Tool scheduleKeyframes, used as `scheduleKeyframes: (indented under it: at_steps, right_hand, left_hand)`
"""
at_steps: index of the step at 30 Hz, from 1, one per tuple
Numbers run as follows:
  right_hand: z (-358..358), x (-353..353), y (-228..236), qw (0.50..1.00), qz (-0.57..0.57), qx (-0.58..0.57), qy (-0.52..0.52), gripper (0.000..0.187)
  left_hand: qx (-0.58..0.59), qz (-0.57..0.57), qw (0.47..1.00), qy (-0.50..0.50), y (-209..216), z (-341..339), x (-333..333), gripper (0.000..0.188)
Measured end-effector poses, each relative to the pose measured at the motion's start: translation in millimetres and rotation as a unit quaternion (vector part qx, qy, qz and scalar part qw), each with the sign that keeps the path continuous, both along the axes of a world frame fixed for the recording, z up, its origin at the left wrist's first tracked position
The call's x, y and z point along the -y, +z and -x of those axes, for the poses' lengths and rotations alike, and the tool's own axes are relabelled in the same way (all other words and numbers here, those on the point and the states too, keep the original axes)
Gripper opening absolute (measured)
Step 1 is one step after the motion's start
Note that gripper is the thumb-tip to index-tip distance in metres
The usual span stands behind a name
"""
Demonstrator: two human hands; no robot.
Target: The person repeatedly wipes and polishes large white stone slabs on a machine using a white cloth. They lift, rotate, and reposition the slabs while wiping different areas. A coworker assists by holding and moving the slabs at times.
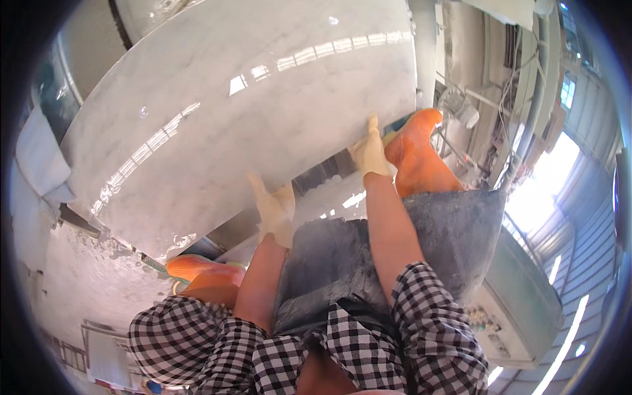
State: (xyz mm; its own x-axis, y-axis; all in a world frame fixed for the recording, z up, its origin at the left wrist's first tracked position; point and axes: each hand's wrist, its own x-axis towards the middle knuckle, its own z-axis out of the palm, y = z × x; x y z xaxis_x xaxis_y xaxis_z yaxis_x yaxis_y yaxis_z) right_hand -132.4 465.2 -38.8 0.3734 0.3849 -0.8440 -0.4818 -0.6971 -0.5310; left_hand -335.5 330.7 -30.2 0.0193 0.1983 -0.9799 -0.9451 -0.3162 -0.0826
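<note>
A large, glossy white slab with faint grey veining (263, 118), like polished stone, fills the upper left of the head view. Both my hands wear thin cream gloves and hold its near edge. My left hand (274, 209) is closed on that edge left of centre, its thumb lying over the top face. Farther right, near the slab's right corner, my right hand (372, 153) grips the same edge with its thumb pointing away from me. The slab hides most of the fingers of both hands. A dark apron (336, 257) hangs between my forearms.
Orange boot-like rubber shapes show right (419, 158) and left (207, 273) of my hands. A dark gap with metal parts (322, 174) lies under the slab's near edge. Right stand a wheeled metal frame (454, 108), cables, and a pale green machine housing (526, 296).
</note>
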Motion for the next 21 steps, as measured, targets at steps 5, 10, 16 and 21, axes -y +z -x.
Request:
scheduleKeyframes:
  at_steps: [5,10,16,21]
  right_hand:
    - [31,-5,-9,0.991,-0.054,0.025,-0.121,0.068]
    - [20,-6,-17,0.992,-0.031,0.058,-0.106,0.066]
    - [14,-3,-25,0.996,-0.040,0.038,-0.075,0.067]
    - [23,-3,-5,0.997,-0.054,0.015,-0.053,0.067]
  left_hand:
    - [0.131,-0.024,0.985,0.112,-10,5,13,0.055]
    - [0.003,-0.035,0.998,-0.046,-23,-3,26,0.047]
    - [0.069,-0.018,0.997,0.042,-23,-4,23,0.049]
    - [0.033,-0.025,0.999,-0.001,-20,0,19,0.052]
